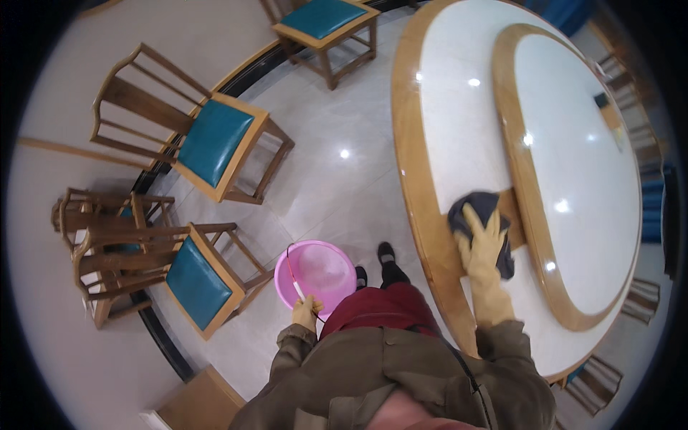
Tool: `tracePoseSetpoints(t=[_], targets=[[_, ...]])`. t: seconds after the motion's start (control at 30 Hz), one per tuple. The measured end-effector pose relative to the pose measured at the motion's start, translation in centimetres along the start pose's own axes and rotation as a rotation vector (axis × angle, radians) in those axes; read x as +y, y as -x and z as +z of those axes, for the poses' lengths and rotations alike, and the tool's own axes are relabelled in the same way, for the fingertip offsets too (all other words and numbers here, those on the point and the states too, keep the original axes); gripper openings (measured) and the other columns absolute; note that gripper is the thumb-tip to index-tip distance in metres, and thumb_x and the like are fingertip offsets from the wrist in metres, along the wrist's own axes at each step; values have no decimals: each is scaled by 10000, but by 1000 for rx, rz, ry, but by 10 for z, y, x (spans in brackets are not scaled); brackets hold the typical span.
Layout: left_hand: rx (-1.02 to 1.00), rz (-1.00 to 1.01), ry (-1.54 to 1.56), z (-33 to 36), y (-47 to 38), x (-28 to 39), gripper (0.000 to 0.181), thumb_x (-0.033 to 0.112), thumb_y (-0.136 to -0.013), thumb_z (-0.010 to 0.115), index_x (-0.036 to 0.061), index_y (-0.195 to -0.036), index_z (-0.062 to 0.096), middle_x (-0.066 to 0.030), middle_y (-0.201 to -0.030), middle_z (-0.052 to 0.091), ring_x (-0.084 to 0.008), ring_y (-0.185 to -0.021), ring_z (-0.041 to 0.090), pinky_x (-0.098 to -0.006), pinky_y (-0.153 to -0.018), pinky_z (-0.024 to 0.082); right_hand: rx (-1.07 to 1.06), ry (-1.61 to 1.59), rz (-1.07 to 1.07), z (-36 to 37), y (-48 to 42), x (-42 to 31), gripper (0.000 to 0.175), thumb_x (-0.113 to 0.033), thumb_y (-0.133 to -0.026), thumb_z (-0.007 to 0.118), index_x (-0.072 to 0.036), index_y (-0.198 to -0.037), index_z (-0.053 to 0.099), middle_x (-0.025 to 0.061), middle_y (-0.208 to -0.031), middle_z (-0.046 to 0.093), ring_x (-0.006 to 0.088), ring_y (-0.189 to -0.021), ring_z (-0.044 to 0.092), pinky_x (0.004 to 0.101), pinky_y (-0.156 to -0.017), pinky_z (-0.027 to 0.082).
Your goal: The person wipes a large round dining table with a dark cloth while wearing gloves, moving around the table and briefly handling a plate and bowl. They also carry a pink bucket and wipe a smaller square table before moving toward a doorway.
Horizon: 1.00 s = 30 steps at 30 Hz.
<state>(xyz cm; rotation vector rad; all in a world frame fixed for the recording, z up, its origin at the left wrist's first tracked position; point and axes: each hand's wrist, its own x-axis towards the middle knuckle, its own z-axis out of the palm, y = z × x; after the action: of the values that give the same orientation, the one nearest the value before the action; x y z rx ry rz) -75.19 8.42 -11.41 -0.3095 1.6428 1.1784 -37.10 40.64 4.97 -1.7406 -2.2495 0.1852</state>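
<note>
My right hand (481,247), in a yellow rubber glove, presses with spread fingers on a dark cloth (462,207) that lies on the outer ring of a round table (411,161) with a wooden rim and white top. My left hand (306,312), also gloved, holds the white grip on the thin handle of a pink plastic bucket (341,263). Cloudy, whitish liquid seems to fill the bottom of the bucket, which hangs or stands beside my legs; I cannot tell which.
A raised inner disc (580,183) with a wooden edge tops the table; small items lie at its far side. Wooden chairs with teal seats (217,142) (199,282) (322,16) stand along the wall at left and top. A brown box-like piece (199,403) is at lower left.
</note>
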Motion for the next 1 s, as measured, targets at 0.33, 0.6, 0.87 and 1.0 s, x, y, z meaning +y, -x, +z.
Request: tracePoseSetpoints(t=[0.33, 0.6, 0.87, 1.0], targets=[[358, -222, 131, 43, 91, 1, 303, 234, -1059, 732, 6, -1192, 584, -124, -985, 716, -193, -894, 685, -327, -815, 588, 57, 158, 43, 188, -501, 48, 548, -574, -1059, 585, -344, -1555, 616, 284, -1544, 591, 460, -1446, 557, 597, -1185, 440], [507, -10, 415, 10, 138, -71, 186, 174, -1108, 642, 9, -1184, 601, -96, -993, 701, -196, -911, 684, -356, -931, 566, 12, -37, -767, 191, -442, -55, 443, -374, -1014, 740, -51, -1316, 745, 295, -1475, 627, 462, -1385, 578, 501, -1189, 438], [713, 124, 930, -55, 145, -195, 199, 154, -1083, 672, 5, -1179, 581, -143, -955, 706, -240, -842, 705, -362, -800, 621, -11, 106, -906, 146, -226, -84, 377, -256, -938, 785, -52, -1254, 748, 337, -1531, 554, 529, -1429, 506, 565, -1233, 394], [842, 112, 1213, -95, 134, -268, 228, 193, -1096, 656, -2, -1186, 579, -158, -959, 694, -259, -830, 701, -385, -773, 633, -311, 416, -797, 134, -116, -90, 390, -228, -848, 854, -92, -1208, 794, 272, -1487, 615, 497, -1384, 558, 575, -1156, 462]])
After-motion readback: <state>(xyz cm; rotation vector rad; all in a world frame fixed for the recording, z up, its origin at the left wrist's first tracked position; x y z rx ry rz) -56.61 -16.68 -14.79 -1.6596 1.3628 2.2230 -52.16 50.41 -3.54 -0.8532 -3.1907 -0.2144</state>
